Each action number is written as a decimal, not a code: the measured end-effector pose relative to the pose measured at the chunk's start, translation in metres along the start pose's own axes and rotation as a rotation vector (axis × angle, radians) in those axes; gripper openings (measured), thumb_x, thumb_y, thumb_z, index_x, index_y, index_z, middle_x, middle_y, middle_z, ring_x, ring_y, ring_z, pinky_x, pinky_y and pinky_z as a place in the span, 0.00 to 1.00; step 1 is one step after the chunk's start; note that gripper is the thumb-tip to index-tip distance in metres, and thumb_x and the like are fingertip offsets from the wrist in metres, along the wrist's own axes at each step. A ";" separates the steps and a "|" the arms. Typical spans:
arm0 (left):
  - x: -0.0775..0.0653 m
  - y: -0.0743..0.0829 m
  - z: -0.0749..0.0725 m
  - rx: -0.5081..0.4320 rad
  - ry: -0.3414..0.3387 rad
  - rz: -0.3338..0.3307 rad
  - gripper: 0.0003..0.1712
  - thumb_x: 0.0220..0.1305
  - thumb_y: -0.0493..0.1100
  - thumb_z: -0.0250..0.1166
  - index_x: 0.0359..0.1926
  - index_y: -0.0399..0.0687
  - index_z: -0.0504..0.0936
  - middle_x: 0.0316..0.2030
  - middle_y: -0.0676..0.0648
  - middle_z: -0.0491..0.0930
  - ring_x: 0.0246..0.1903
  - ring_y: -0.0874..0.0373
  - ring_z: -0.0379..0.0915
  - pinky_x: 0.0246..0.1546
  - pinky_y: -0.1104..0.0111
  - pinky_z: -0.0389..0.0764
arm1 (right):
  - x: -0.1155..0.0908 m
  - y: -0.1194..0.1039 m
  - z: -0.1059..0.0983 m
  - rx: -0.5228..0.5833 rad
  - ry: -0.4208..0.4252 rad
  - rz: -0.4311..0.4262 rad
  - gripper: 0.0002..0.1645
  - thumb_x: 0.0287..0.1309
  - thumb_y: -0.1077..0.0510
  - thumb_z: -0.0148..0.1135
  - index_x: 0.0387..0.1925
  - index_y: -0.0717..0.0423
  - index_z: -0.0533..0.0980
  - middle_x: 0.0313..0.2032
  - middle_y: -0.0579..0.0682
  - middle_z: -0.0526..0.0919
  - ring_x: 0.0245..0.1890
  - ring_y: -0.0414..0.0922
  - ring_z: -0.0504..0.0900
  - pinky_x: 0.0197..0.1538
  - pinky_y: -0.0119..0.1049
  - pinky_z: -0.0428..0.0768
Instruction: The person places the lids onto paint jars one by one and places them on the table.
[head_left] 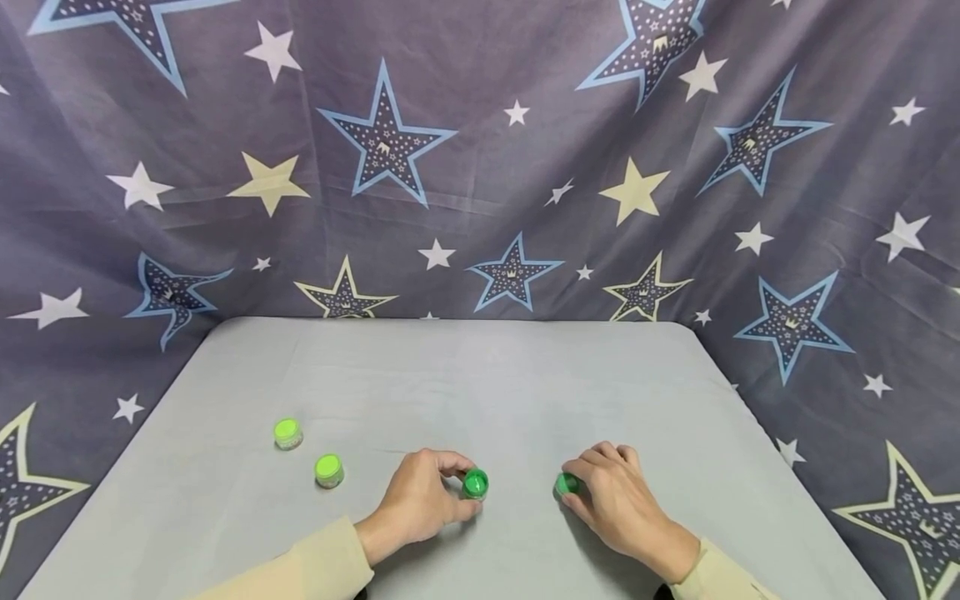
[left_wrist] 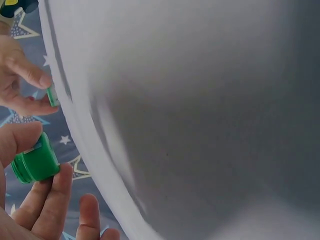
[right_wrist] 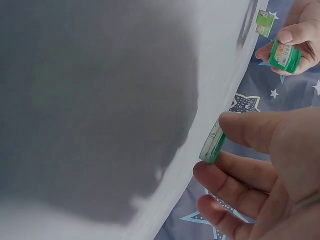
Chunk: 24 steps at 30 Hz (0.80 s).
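Note:
Between its thumb and fingers my left hand (head_left: pixel 420 497) pinches a small green jar (head_left: pixel 475 484), held just above or on the grey table. In the left wrist view the green jar (left_wrist: pixel 37 159) shows a ridged rim, and a printed label on its side appears in the right wrist view. My right hand (head_left: pixel 618 508) pinches a thin green lid (head_left: pixel 566 484) at its edge. This lid (right_wrist: pixel 213 143) looks like a short disc with a whitish, marked face in the right wrist view. A gap of table separates the hands.
Two small jars with lime-green lids stand left of my left hand: one nearer jar (head_left: pixel 329 472) and one farther jar (head_left: pixel 287 434). They rest on a grey cloth-covered table (head_left: pixel 480 375). A star-patterned curtain (head_left: pixel 465 167) hangs behind and along the sides.

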<state>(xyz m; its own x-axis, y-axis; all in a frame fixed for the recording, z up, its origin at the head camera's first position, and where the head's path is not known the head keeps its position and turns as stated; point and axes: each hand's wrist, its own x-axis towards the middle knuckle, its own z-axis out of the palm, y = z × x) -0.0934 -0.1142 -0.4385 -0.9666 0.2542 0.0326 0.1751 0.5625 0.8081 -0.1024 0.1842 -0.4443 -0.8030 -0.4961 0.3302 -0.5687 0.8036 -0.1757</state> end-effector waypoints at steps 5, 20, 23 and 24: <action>-0.001 -0.001 0.001 0.004 0.003 0.001 0.14 0.48 0.44 0.83 0.36 0.64 0.89 0.33 0.64 0.83 0.40 0.55 0.77 0.41 0.62 0.76 | 0.003 -0.004 -0.002 0.007 0.002 -0.006 0.21 0.50 0.55 0.82 0.45 0.54 0.85 0.39 0.43 0.86 0.45 0.43 0.77 0.53 0.55 0.65; -0.002 -0.001 0.004 0.003 0.005 0.017 0.15 0.48 0.44 0.83 0.36 0.64 0.89 0.33 0.65 0.82 0.41 0.55 0.78 0.43 0.60 0.77 | 0.011 -0.011 -0.008 0.039 0.039 -0.045 0.21 0.51 0.54 0.80 0.47 0.55 0.85 0.40 0.44 0.86 0.46 0.45 0.77 0.53 0.54 0.64; -0.002 0.000 0.004 0.001 0.007 0.020 0.15 0.48 0.44 0.83 0.37 0.63 0.89 0.34 0.65 0.83 0.42 0.55 0.78 0.44 0.59 0.77 | 0.014 -0.012 -0.009 0.041 0.067 -0.072 0.21 0.50 0.55 0.81 0.46 0.54 0.85 0.40 0.44 0.86 0.45 0.45 0.77 0.52 0.52 0.64; -0.002 0.000 0.004 0.002 0.008 0.022 0.15 0.48 0.43 0.83 0.37 0.63 0.89 0.34 0.65 0.83 0.42 0.55 0.78 0.44 0.59 0.77 | 0.015 -0.013 -0.010 0.040 0.075 -0.078 0.21 0.50 0.54 0.81 0.46 0.54 0.86 0.40 0.44 0.86 0.45 0.44 0.77 0.51 0.52 0.64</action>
<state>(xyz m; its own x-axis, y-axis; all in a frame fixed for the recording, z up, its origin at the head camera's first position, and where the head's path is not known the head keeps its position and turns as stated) -0.0906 -0.1118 -0.4409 -0.9641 0.2596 0.0550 0.1963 0.5583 0.8061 -0.1051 0.1697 -0.4277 -0.7410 -0.5297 0.4127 -0.6371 0.7489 -0.1827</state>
